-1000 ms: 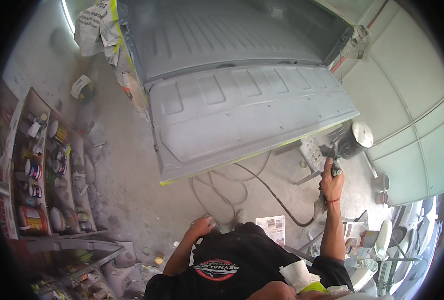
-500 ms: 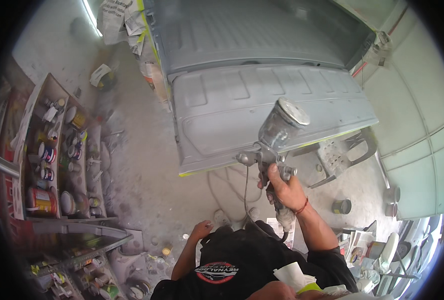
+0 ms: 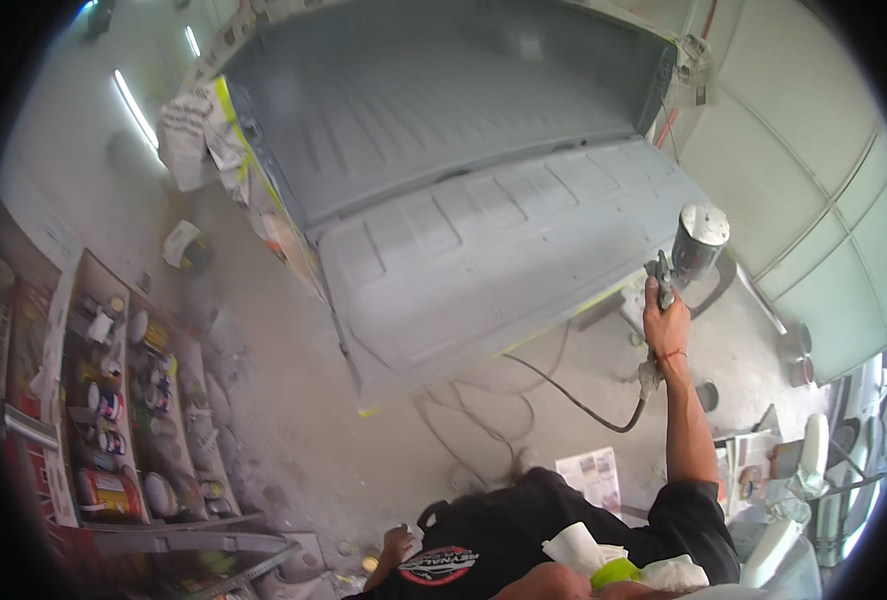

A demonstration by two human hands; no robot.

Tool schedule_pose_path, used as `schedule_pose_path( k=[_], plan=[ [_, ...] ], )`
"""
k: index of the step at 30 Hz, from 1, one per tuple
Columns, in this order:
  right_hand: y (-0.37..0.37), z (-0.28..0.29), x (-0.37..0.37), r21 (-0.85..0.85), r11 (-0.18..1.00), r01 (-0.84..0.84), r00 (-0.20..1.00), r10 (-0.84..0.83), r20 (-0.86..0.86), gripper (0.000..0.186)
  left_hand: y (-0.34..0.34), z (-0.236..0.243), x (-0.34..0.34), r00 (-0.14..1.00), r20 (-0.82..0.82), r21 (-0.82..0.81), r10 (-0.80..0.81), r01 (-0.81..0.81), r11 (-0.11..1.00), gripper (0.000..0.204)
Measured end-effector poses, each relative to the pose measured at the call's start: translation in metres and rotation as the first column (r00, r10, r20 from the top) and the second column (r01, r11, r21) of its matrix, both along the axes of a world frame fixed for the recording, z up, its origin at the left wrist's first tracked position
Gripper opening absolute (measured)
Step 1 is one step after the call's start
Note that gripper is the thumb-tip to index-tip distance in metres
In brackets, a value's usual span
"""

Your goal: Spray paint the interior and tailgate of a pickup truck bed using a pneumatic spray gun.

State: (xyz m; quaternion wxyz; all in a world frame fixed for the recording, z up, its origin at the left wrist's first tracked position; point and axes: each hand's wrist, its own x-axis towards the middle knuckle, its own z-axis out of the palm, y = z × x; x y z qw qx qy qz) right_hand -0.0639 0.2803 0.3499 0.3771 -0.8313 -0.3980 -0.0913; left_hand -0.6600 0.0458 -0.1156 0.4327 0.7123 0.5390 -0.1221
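Note:
My right hand (image 3: 667, 325) is wrapped round the grip of a spray gun (image 3: 663, 268), at the right end of a lowered truck tailgate (image 3: 484, 240). The gun's round paint cup (image 3: 702, 242) is on top, its pale lid spattered. From the base of the grip a dark hose (image 3: 604, 420) curves down and left to the floor. Grey coats the tailgate and the ribbed truck bed (image 3: 424, 110) behind it. Low beside my dark shirt hangs my left hand (image 3: 398, 545), away from the truck; its fingers are too small and blurred to read.
Shelves (image 3: 179, 440) crowded with paint cans stand at the left. Newspaper and yellow tape mask (image 3: 204, 125) the truck's left side. A plastic chair (image 3: 709, 290) sits beyond the gun, partly hidden. Hose loops (image 3: 474, 410) and a newspaper sheet (image 3: 589, 480) lie on the floor.
My right hand has carried the spray gun rightward, from before the tailgate's middle to its right end. The hose now stretches out to the right. The view has shifted, and my left hand appears lower.

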Motion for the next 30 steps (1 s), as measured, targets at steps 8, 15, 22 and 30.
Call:
schedule_pose_path(
  k=[8,15,22,30],
  plan=[
    [0.012,0.011,-0.1,-0.014,0.891,-0.453,0.762,0.38,-0.524,0.058,0.082,0.029,0.048,0.278,0.187,-0.53,0.942,-0.779,0.335,0.033],
    [0.033,0.026,-0.18,0.145,0.664,-0.734,0.291,0.5,-0.815,0.055,0.082,0.042,0.068,0.288,0.111,-0.574,0.951,-0.763,0.298,0.037],
    [0.045,0.01,-0.102,0.015,0.845,-0.535,0.644,0.419,-0.64,0.052,0.037,0.002,0.036,0.988,0.073,0.151,-0.134,0.122,0.981,0.037],
    [0.047,0.013,0.012,-0.083,0.993,-0.082,0.974,0.062,-0.218,0.056,0.056,0.002,0.036,0.954,0.014,-0.202,0.298,-0.29,0.936,0.019]
  ],
)
